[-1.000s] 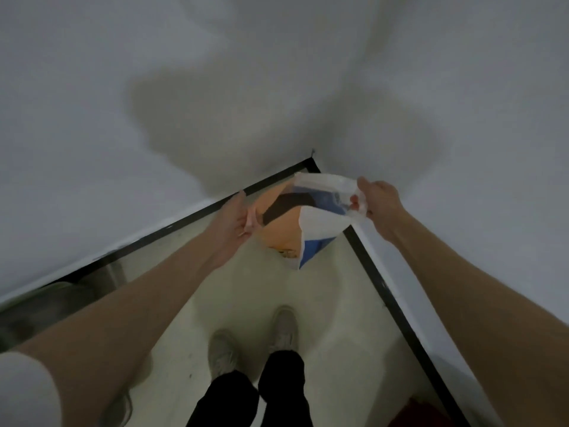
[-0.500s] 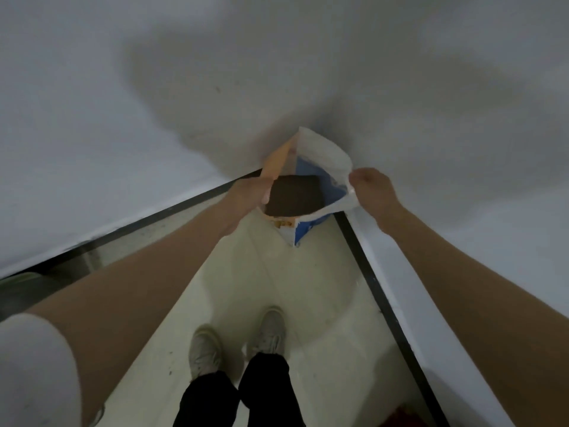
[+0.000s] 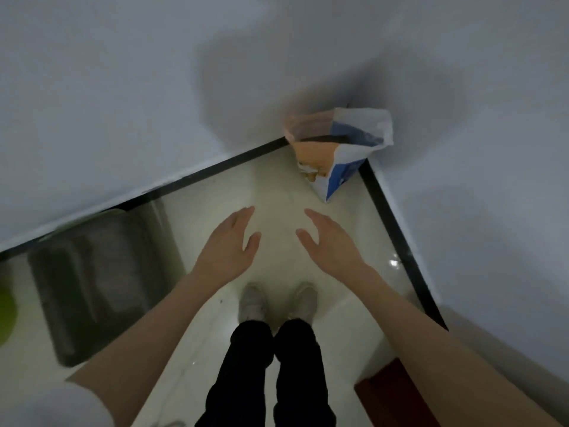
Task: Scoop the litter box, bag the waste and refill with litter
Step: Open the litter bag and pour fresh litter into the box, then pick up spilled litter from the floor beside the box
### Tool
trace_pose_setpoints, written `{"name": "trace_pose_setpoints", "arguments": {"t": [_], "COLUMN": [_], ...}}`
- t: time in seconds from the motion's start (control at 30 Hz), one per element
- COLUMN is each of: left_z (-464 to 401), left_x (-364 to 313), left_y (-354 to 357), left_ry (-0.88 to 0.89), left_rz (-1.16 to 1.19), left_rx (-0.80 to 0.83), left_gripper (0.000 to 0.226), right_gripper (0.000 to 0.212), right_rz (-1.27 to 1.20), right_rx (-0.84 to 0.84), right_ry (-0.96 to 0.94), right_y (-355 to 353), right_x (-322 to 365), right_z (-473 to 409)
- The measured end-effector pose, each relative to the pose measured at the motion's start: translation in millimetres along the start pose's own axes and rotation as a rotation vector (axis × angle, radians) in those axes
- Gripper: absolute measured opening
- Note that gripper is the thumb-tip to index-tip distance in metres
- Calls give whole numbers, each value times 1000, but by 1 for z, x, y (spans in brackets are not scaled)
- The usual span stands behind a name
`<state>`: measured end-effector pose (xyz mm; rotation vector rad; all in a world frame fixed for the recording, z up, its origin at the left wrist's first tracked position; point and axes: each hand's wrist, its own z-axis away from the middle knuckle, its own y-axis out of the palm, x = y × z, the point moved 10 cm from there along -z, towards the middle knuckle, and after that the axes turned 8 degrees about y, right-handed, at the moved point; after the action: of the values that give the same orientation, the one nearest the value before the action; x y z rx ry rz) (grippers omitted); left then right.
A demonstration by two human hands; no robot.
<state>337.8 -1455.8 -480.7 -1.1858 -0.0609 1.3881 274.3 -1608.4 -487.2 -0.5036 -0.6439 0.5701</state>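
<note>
A person stands in the corner of a dim, white-walled room, both arms held out over pale floor tiles. At far left a grey litter box (image 3: 92, 285) sits on the floor against the wall, its contents blurred, with a green object (image 3: 6, 315) at the frame's edge that cannot be identified. The left hand (image 3: 229, 241) hangs palm inward with fingers straight and spread, gripping nothing; just beside it the right hand (image 3: 328, 241) mirrors that pose, equally empty. Below them are the person's pale shoes (image 3: 278, 300). To the right, well apart from both hands, the orange, white and blue litter bag (image 3: 335, 149) stands upright in the corner, its top open. Whichever stage this is, handling the bag well likely means gripping low on both sides rather than by the thin top edge, keeping the mouth level, and tilting slowly over the box's middle so granules do not spill onto the tiles.
</note>
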Motion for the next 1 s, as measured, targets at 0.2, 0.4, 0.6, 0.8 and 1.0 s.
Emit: {"name": "trace_pose_setpoints", "arguments": {"t": [0.2,0.4,0.6,0.8,1.0], "left_z": [108,200,294,363,394], "left_x": [57,93,137,198,278], "left_y": [5,26,55,48,49], "left_ry": [-15,-52,-116,-211,-279], "left_rz": [-267,-343,-315,-254,-171], "left_rx": [-33,-98,-95,-174,-214], "left_gripper": [68,74,68,53,53], "right_gripper": [65,64,64,63,62], "right_rz": [362,523,546,520,452], "right_rx": [15,-64,-11,17,24], "right_ry": [-200,-271,-265,-284,-234], "right_y": [82,138,204,264,333], "right_x": [50,63,56,82,113], "right_z": [69,128,186,204,193]}}
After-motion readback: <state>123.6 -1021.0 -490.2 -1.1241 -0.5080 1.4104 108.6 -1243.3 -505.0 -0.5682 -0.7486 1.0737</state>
